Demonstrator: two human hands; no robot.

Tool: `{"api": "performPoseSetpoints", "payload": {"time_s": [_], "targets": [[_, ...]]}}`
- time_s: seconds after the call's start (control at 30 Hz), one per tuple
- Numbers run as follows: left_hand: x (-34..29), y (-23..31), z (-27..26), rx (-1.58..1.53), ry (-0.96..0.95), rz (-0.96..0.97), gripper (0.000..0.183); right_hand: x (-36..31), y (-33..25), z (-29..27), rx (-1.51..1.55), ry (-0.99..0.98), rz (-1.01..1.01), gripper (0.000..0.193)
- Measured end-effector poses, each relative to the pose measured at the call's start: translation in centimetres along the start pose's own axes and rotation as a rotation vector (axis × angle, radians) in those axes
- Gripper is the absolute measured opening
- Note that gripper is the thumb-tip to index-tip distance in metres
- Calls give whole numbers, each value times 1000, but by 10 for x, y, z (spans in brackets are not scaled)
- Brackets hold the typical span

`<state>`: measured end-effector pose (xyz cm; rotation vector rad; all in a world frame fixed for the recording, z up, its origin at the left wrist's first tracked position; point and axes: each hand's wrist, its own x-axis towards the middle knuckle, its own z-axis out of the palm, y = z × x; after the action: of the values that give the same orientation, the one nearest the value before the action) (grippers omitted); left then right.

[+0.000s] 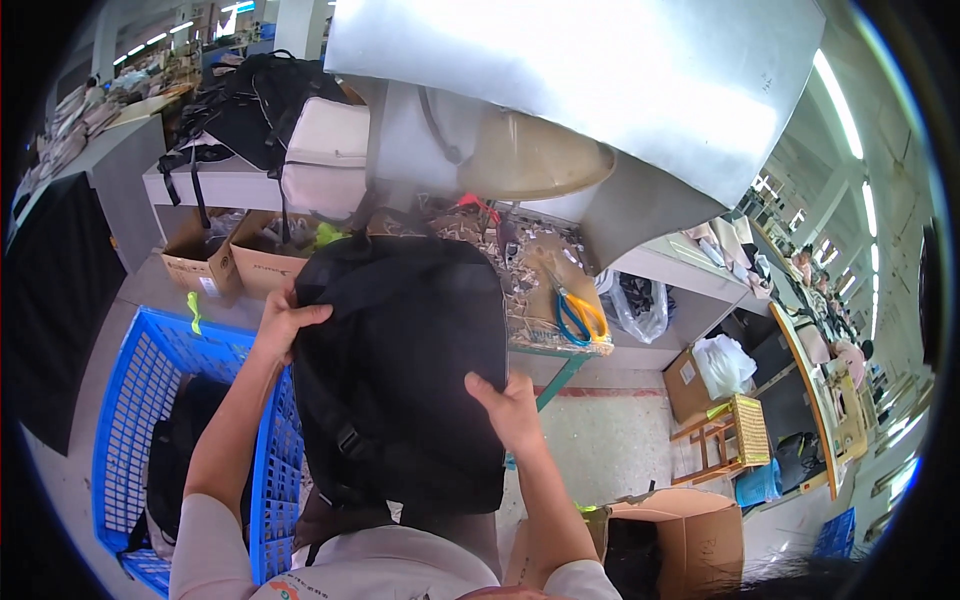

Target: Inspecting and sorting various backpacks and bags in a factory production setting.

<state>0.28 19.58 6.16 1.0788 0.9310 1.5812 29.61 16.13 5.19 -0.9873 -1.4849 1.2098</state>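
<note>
A black backpack (425, 350) is held upright in front of my body, over my lap. On its upper left edge is my left hand (287, 322), the thumb lying over the fabric and the fingers behind the edge. My right hand (507, 408) grips the right side lower down, thumb on the front panel and fingers hidden behind. A strap with a black buckle (349, 440) hangs down the bag's left part. Just beyond the bag, scissors with teal and orange-yellow handles (580, 318) lie on a small worktable (545, 265) strewn with scraps.
At my left stands a blue plastic crate (110, 440) with black bags inside. Black bags (255, 105) and a pale bag (328, 155) pile on the bench behind. A grey metal hood (580, 70) overhangs the worktable. Cardboard box (690, 540) and wooden stool (745, 432) are at right.
</note>
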Motion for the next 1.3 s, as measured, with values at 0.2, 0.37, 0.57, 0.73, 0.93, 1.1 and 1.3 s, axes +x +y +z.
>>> {"api": "performPoseSetpoints", "payload": {"time_s": [0.2,0.37,0.57,0.73,0.93,1.1,1.3], "targets": [[35,-5,10,4,13,-56,50,33,11,-7,237,39,21,27],[47,-9,11,-18,9,-95,46,48,15,-10,241,21,36,28],[57,-8,13,23,34,-112,49,53,15,-13,276,35,86,29],[57,-5,12,47,13,-144,52,48,18,-11,279,56,23,31],[5,-5,5,-177,-148,-26,69,-10,35,-2,441,155,77,28],[-86,-59,-65,50,-208,-35,66,-55,58,40,531,289,-68,19],[-54,24,-81,419,-113,-231,28,-63,37,-29,-363,-511,211,25]]}}
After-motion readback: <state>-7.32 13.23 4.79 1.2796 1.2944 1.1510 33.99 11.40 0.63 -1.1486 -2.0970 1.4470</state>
